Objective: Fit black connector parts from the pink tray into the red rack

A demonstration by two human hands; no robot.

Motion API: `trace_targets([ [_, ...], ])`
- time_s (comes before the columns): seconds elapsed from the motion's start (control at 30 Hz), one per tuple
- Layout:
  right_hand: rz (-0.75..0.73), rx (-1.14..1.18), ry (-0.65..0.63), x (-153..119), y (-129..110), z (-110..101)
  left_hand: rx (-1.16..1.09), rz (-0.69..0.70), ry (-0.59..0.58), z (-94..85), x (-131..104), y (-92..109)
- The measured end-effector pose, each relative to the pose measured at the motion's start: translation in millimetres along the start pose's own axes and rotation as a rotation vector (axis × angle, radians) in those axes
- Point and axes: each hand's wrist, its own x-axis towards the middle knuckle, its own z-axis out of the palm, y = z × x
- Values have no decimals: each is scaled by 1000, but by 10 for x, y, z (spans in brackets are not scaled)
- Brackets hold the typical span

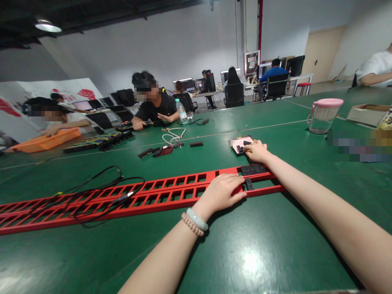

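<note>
A long red slotted frame (171,195) lies across the green table. My left hand (221,192) rests on the frame near its right end, fingers spread, with nothing gripped between them. Beside those fingertips, a black socket block (252,169) and a small black piece (249,184) sit in the frame. My right hand (256,151) reaches past the frame to a small open box (238,146) holding black pieces. Its fingers are bent together at the box's right edge; what they hold, if anything, is too small to name.
Black cables (104,200) lie over the frame's left part. Beyond are black parts (163,151), a white cord (174,136), a bottle (181,112) and a pink-lidded cup (324,116). A person in black (157,104) sits across the table; an orange tray (49,140) is farther left.
</note>
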Motion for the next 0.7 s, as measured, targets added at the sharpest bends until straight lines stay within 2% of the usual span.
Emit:
trace_targets([
  [0.17, 9, -10, -60, 11, 2, 22, 9, 0, -1, -15, 3, 6],
  [0.27, -11, 0, -37, 9, 11, 39, 9, -4, -5, -24, 5, 11],
  [0.47, -17, 63, 147, -1, 35, 20, 0, -3, 0, -16, 2, 9],
  [0.7, -39, 349, 526, -67, 20, -83, 6, 8, -4, -14, 13, 10],
])
